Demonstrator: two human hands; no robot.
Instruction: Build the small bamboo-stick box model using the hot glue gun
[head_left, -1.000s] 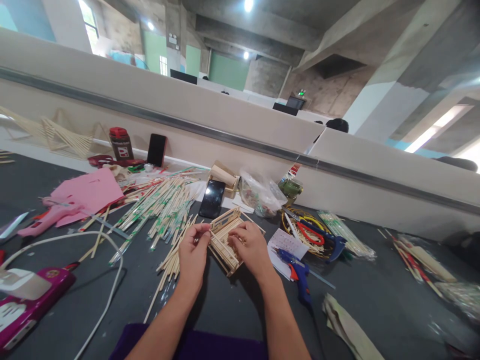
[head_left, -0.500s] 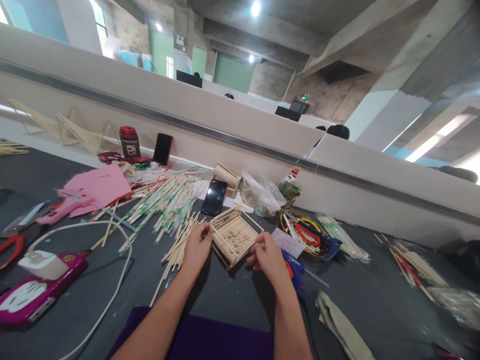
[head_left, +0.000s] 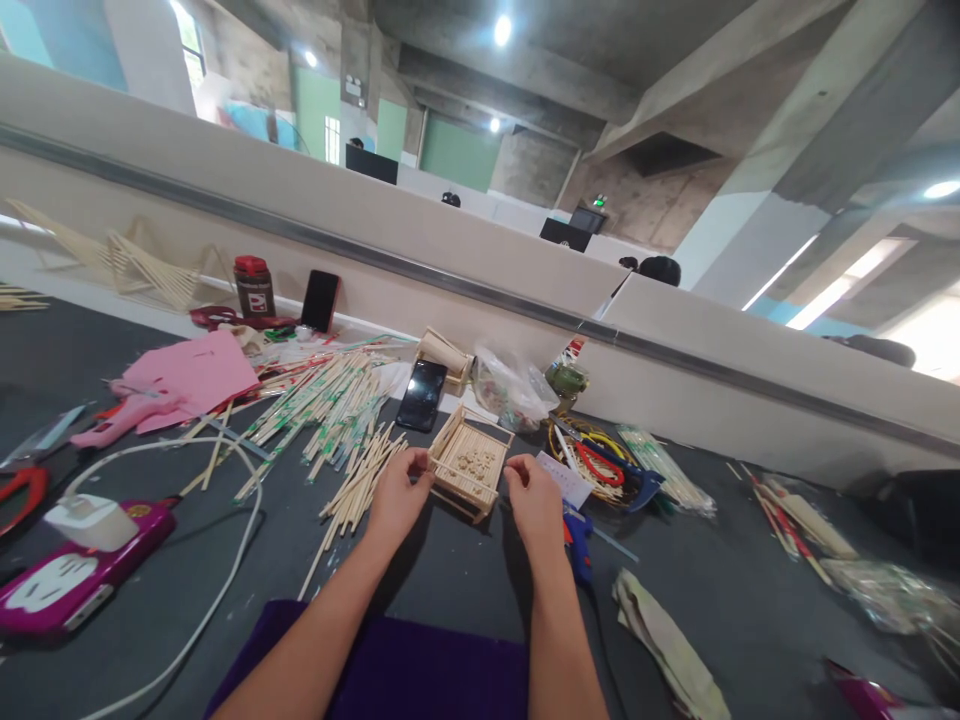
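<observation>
A small open box built of wooden sticks (head_left: pixel 472 461) stands on the dark table (head_left: pixel 465 580), its open side up. My left hand (head_left: pixel 397 497) pinches its near left corner with thumb and fingers. My right hand (head_left: pixel 534 502) rests at its right side, fingers curled; whether it touches the box I cannot tell. A heap of loose chopsticks (head_left: pixel 330 410) lies just left of my left hand. A blue glue gun (head_left: pixel 577 540) lies right of my right hand.
A black phone (head_left: pixel 421 395) and a plastic bag (head_left: pixel 510 390) sit behind the box. Pink paper (head_left: pixel 191 368), a pink glue gun (head_left: pixel 116 420), a magenta device (head_left: pixel 67 585) with a white cable (head_left: pixel 225 560) lie left. Red scissors (head_left: pixel 600 465) and wrapped sticks (head_left: pixel 664 465) lie right.
The stick box went from tilted on edge between both hands to lying flat with its open side up. My right hand came off its top to its right side.
</observation>
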